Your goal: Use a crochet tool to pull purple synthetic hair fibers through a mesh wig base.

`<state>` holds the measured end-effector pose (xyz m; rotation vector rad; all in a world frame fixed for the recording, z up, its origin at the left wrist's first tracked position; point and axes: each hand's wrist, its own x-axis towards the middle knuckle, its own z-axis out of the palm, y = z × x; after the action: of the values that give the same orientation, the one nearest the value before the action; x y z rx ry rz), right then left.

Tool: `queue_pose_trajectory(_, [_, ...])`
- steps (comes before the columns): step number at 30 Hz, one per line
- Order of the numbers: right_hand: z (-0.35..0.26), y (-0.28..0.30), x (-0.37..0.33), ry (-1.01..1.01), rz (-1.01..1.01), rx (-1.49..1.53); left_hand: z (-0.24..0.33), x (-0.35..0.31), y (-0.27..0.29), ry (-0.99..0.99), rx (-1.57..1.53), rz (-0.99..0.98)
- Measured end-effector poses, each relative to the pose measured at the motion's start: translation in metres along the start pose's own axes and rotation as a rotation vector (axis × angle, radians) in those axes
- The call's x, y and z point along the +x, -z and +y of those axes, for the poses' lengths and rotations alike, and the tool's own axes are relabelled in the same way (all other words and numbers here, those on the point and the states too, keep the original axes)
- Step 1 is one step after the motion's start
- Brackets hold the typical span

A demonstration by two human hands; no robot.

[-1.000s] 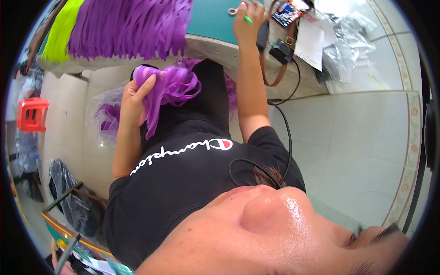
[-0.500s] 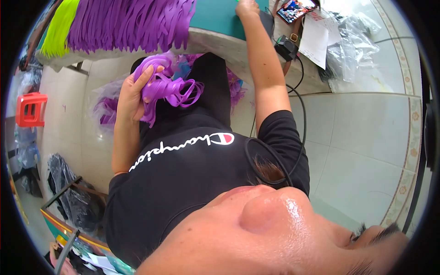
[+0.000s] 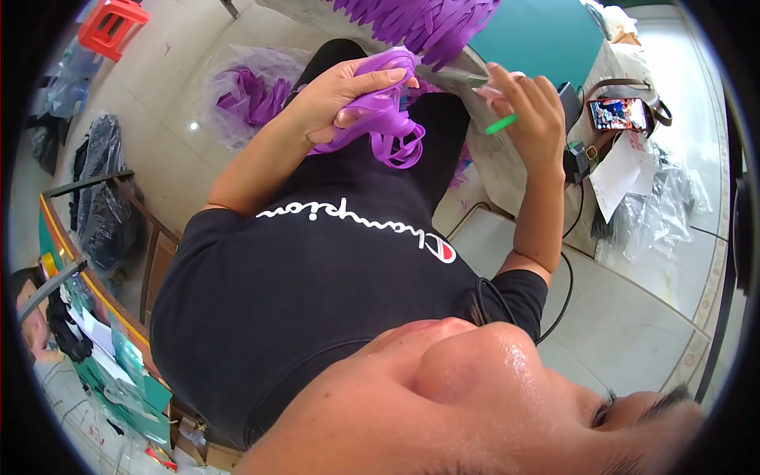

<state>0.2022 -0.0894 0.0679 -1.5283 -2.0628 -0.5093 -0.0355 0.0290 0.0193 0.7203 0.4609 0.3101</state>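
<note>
Our left grip (image 3: 336,93) is clamping purple ribbons (image 3: 377,112) at twelve o'clock, our right grip (image 3: 538,120) a green stick (image 3: 500,124) at two; we are judging the ribbons light, limp, slippery, best held mid-bunch.

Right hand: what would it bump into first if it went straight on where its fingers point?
Probably the teal tabletop, just beside the purple strips. The right hand might pass above it, though: depth is unclear.
</note>
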Motion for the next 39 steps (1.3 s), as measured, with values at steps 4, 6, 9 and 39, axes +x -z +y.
queue_pose_trajectory(4, [-0.016, 0.007, 0.004, 0.166, -0.025, -0.197, 0.009, -0.002, -0.006, 0.115, -0.088, -0.059])
queue_pose_trajectory(6, [-0.013, 0.005, 0.004, 0.223, -0.003, -0.259, 0.004, 0.006, 0.000, 0.144, -0.140, -0.070])
queue_pose_trajectory(9, [-0.010, 0.002, 0.007, 0.252, -0.011, -0.291, 0.003, 0.005, -0.004, 0.170, -0.201, -0.061])
queue_pose_trajectory(39, [-0.015, 0.001, 0.019, 0.292, -0.083, -0.239, -0.006, 0.012, 0.015, 0.213, -0.270, -0.112])
